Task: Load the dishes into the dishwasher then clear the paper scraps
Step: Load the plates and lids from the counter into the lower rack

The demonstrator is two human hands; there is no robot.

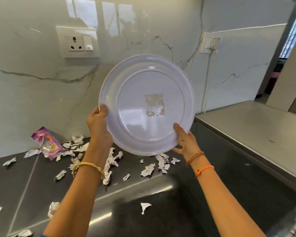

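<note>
Aloft, plate (147, 105) between hands (rim-gripped)

- You find no readable text: the print on the purple wrapper (48, 142) is blurred, and the plate (147, 105) bears only torn label residue.

Both hands hold 1 white plate (147, 105) up in front of the marble wall (41, 93), its underside toward the camera, with torn label residue near the middle. The left hand (99, 125) grips the left rim; the right hand (186, 142) grips the lower right rim. Below, paper scraps (149, 169) lie scattered over the dark counter (160, 211), and a purple wrapper (49, 144) lies by the wall. A socket (78, 42) sits upper left. A steel surface (255, 127) stands at right.
</note>
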